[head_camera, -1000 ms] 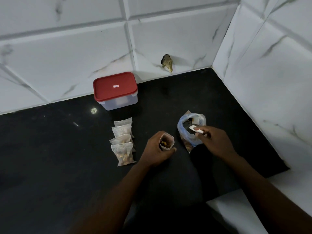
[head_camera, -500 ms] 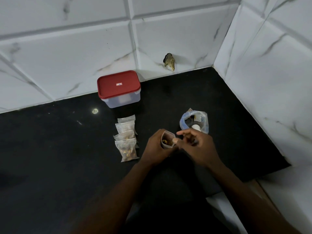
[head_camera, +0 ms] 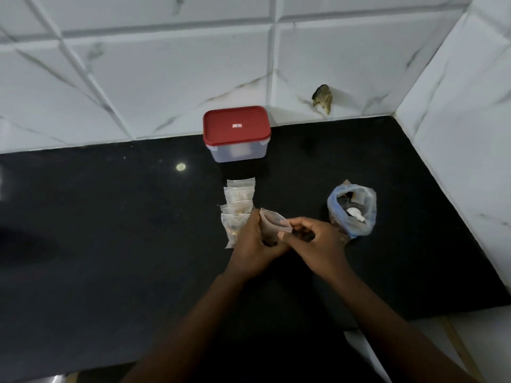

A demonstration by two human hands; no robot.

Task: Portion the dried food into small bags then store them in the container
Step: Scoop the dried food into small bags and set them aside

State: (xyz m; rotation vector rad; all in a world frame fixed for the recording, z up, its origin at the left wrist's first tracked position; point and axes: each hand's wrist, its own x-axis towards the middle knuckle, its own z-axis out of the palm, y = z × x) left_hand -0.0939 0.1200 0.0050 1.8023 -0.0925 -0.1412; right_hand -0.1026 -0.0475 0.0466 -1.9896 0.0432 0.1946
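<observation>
1. Head view, grip: left hand [head_camera: 250, 246] is curled round the lower part of the small bag [head_camera: 273, 224] and holds it upright just above the counter [head_camera: 110, 230].
2. Right hand [head_camera: 318, 244] pinches the right end of the same bag's top edge between thumb and forefinger; its other fingers are curled in loosely.
3. Change: 1.0 s ago the right hand was at the blue bag [head_camera: 352, 217], holding the white scoop [head_camera: 355, 215]. The scoop now lies inside that bag, released, and the right hand has crossed over to the small bag.
4. Change: the small bag's mouth stood round and open earlier, with yellow pieces visible. It is now flattened to a narrow strip. Whether it is sealed cannot be told.
5. Filled bags [head_camera: 237, 201]: four lie in an overlapping row just left of the hands, same order as before. The left hand overlaps the nearest one; contact cannot be told.
6. Container [head_camera: 237, 139]: red lid on, behind the row, against the tiled wall [head_camera: 166, 78]. Unmoved.
7. Blue bag stands open, right of the hands, dried food inside.
</observation>
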